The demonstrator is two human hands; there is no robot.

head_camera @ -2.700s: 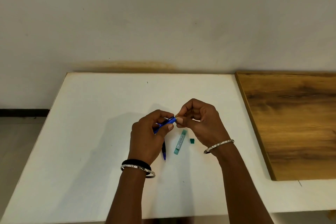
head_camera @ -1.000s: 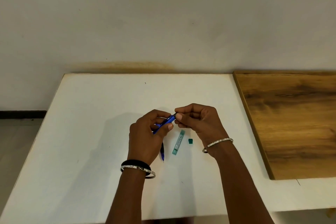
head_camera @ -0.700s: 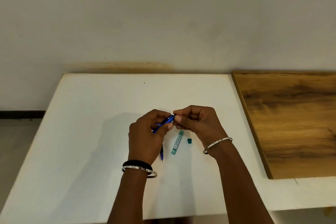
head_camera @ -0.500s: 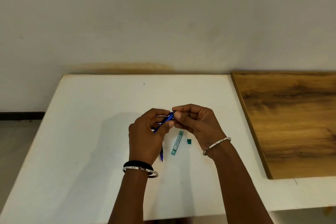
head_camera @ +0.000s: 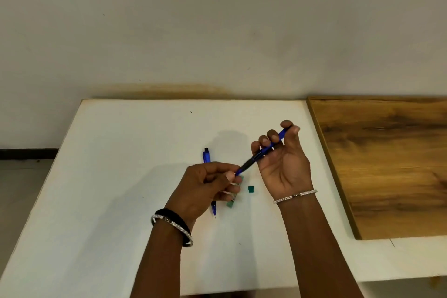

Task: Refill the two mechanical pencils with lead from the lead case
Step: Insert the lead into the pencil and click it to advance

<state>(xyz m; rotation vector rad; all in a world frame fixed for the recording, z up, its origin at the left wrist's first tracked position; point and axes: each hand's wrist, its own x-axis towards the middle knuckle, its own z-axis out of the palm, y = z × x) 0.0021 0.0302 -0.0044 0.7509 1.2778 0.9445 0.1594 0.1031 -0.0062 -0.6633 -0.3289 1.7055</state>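
Both hands (head_camera: 283, 167) snug around one pencil (head_camera: 260, 155)

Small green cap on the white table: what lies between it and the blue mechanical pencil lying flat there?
In the head view, the translucent green lead case lies between them, partly covered by the curled fingers of the left hand.

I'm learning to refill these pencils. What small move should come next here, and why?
Probably lay the held pencil down beside the case. The right hand grips its upper end, the left hand pinches its tip, while the second pencil waits on the table, the cap lying apart.
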